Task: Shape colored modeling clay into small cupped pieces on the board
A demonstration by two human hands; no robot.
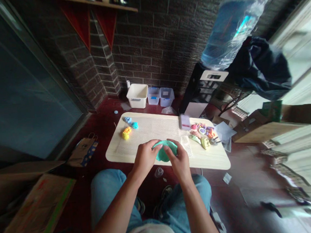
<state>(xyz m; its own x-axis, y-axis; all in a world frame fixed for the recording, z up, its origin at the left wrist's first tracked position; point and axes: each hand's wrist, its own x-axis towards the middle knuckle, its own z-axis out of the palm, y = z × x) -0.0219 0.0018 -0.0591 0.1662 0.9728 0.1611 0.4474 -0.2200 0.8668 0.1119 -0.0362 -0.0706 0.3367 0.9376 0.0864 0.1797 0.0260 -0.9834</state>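
A flattened, bowl-like piece of green modelling clay [163,154] is held up above the near edge of the table. My left hand [147,155] grips its left rim, with the thumb on the inner face. On the right side my right hand [179,157] pinches it, thumb pressed against the inside and fingers behind. Lumps of blue clay [128,120], teal clay [135,125], orange clay [128,130] and yellow clay [125,135] lie at the table's left. Several coloured clay pieces [194,127] are gathered at the right, with a pale yellow lump [205,143] near them.
The low table [112,152] carries a clear textured mat [156,127]. Behind it on the floor stand a white bin [137,96] and blue plastic boxes [167,97]. A water dispenser [196,91] is at the back right. Cardboard boxes [272,127] stand right, and another carton [35,205] left.
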